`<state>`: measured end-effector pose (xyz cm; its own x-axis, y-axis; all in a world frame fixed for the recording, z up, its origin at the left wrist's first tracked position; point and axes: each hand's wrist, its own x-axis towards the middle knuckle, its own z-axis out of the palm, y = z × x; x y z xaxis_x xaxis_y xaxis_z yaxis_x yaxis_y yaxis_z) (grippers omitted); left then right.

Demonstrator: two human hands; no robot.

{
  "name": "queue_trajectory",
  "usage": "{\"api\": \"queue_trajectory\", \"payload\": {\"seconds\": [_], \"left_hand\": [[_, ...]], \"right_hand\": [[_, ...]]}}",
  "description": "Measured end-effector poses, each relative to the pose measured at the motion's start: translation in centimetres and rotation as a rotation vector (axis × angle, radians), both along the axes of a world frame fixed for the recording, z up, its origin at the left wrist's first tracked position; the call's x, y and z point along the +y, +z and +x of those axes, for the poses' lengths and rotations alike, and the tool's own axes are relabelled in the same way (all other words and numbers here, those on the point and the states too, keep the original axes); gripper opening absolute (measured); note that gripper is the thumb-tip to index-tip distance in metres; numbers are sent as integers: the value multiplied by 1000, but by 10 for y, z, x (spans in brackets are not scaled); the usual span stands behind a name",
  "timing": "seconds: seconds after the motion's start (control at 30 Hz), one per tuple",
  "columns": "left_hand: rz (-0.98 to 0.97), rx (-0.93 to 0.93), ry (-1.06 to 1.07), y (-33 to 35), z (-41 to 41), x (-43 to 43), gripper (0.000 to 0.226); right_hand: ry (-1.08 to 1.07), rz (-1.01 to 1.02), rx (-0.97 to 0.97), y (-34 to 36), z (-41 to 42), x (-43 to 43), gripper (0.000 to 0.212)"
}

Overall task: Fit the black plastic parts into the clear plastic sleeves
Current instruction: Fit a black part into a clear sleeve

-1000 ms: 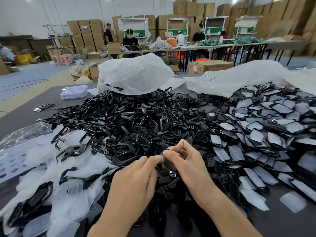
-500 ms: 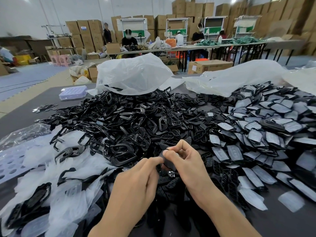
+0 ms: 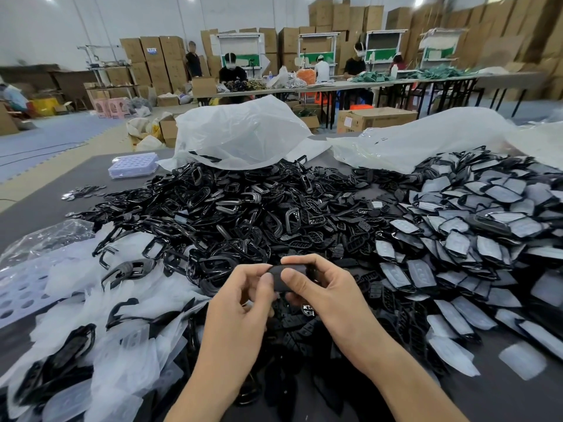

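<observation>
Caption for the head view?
Left hand and right hand pinch a black plastic part over a table heaped with loose parts and sleeved ones.

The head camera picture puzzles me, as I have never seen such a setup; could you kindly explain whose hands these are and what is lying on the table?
No machine is involved: a person wears a wide-angle camera on the head, so the single picture looks forward and down at their own hands. The left hand and the right hand together pinch one small black part above a dark table. In the middle lies a heap of loose black parts; to the person's right, sleeved parts; to the left, clear sleeves. White plastic bags lie behind. Whether the held part already wears a sleeve, I cannot tell.
</observation>
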<state>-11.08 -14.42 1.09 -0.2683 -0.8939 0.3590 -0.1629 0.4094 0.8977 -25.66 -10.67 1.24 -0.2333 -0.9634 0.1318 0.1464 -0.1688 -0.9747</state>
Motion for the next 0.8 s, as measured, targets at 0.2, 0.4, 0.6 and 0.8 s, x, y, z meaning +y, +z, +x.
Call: {"api": "queue_trajectory", "payload": {"seconds": [0.2,0.4,0.6,0.8], "left_hand": [[51,21,18,-4,1,-4,17],[51,8,29,-8,3,-7,16],[79,43,8,-6,0,-5,20],[40,-53,-7,-7,1,-3,26]], "right_hand": [[-9,26,-60,-5,-1,-3,16],[-21,16,15,-8,-3,-4,11],[-117,-20,191,-1,-11,1,7],[-986,-254,-109,13,-83,16,65]]}}
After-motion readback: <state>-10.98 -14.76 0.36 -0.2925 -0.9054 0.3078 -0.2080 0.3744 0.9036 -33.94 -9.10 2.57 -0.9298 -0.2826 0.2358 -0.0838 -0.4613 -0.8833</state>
